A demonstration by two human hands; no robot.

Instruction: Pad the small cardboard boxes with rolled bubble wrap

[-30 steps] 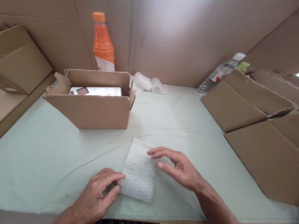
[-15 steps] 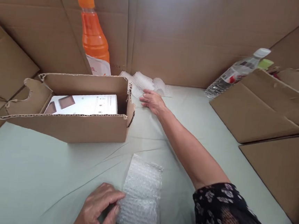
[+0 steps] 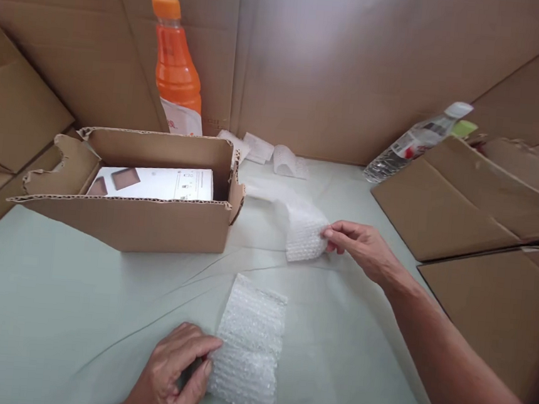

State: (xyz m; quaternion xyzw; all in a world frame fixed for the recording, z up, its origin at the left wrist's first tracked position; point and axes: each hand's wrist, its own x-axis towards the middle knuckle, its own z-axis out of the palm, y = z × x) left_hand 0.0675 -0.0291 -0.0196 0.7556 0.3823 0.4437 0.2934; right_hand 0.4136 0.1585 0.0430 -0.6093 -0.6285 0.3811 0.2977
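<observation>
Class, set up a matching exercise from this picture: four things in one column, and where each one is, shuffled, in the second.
Things
1. orange bottle
2. white carton
3. near bubble wrap
4. far bubble wrap

Places
A. pinched in the right hand
B. inside the open box
C. standing behind the box, against the cardboard wall
D. flat on the table, its edge under the left hand

Pairs: 1-C, 2-B, 3-D, 4-A
</observation>
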